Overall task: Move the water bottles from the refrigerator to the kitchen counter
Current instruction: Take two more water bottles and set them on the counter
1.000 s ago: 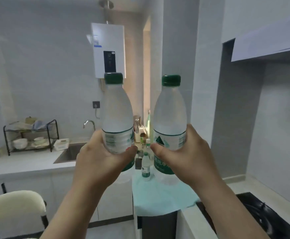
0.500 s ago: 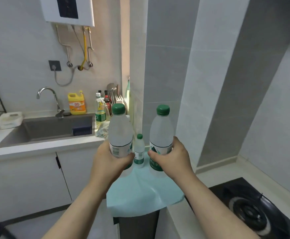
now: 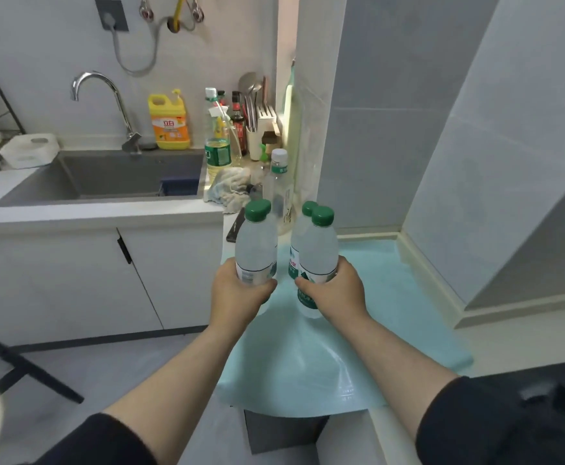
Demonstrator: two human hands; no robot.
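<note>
My left hand (image 3: 237,297) grips a clear water bottle with a green cap (image 3: 256,246), held upright over the left edge of the light blue mat (image 3: 392,297) on the counter. My right hand (image 3: 336,295) grips a second green-capped bottle (image 3: 319,250), upright over the mat. A third green-capped bottle (image 3: 299,236) stands on the mat just behind the right one, mostly hidden by it. Whether the held bottles touch the mat I cannot tell.
A sink (image 3: 106,179) with a faucet (image 3: 106,105) lies to the left. A yellow detergent jug (image 3: 169,124), oil bottle (image 3: 218,142), cloth (image 3: 229,187), white-capped bottle (image 3: 278,182) and utensil holder (image 3: 261,129) crowd the corner. A black stove (image 3: 542,391) sits at right.
Both hands have lowered the two bottles down toward the blue mat, next to the bottle standing there. The view has tilted downward and come closer to the counter.
</note>
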